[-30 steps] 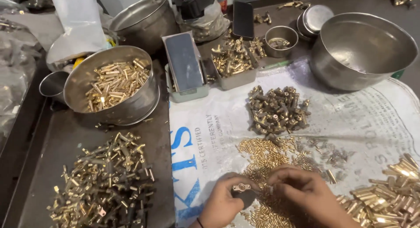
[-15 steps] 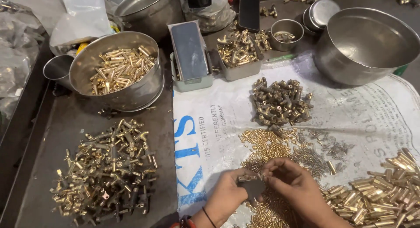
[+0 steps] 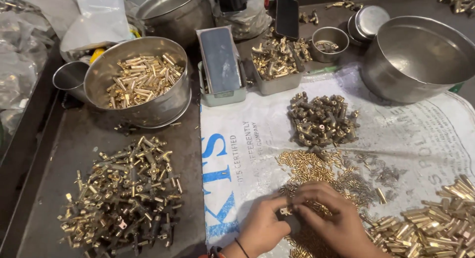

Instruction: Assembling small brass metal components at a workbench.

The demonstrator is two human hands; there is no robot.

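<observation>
Small brass pins (image 3: 309, 169) crowd both hands (image 3: 302, 221) closely.

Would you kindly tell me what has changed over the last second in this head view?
The left hand and right hand have stayed pressed together over the small brass pieces, working a small dark part between the fingertips; only the fingers shifted slightly. The bowl of brass tubes, the dark fittings pile and the empty steel bowl lie as before.
</observation>
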